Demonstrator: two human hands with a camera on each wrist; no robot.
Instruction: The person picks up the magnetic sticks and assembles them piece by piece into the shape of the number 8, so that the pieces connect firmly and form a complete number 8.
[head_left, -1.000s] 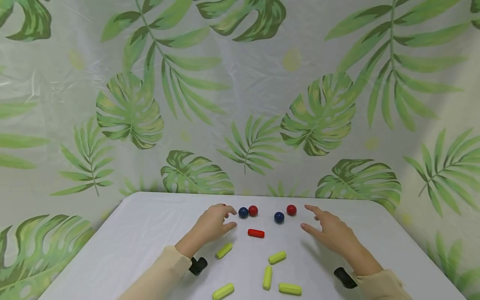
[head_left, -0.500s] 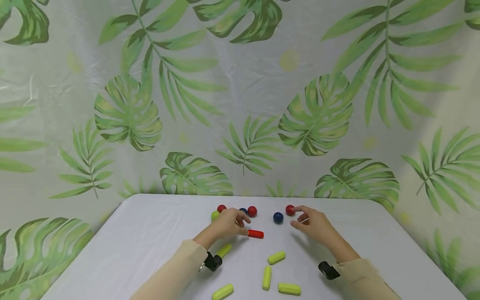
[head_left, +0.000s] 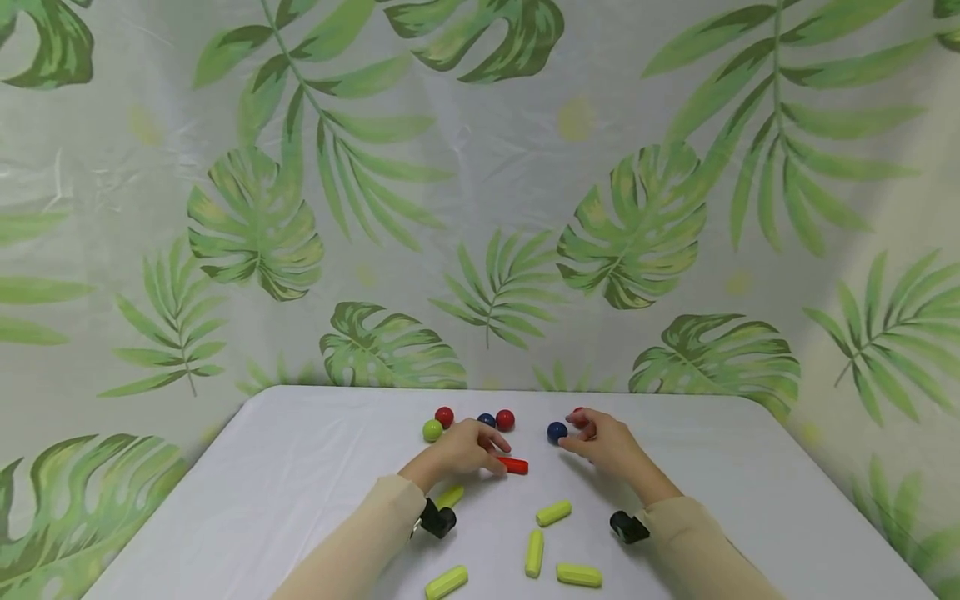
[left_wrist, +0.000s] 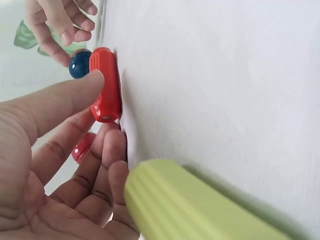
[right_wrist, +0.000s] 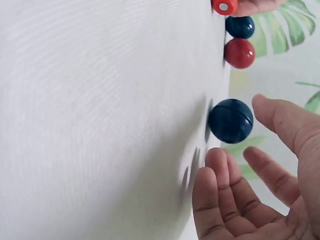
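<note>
My left hand reaches over a short red ribbed stick lying on the white table. In the left wrist view the thumb overlaps the red stick, and the other fingers bend loosely on its far side. My right hand is spread at a dark blue ball. Its thumb is on one side of the ball and its fingers on the other, with gaps showing in the right wrist view. A red ball is partly hidden behind the right hand.
A green ball and a red ball sit left of the left hand. Another blue ball and red ball stand behind it. Several yellow-green sticks lie nearer, one partly under the left wrist.
My left hand has moved right, from beside the green and red balls to the red stick. My right hand has moved left, past the red ball to the blue ball.
</note>
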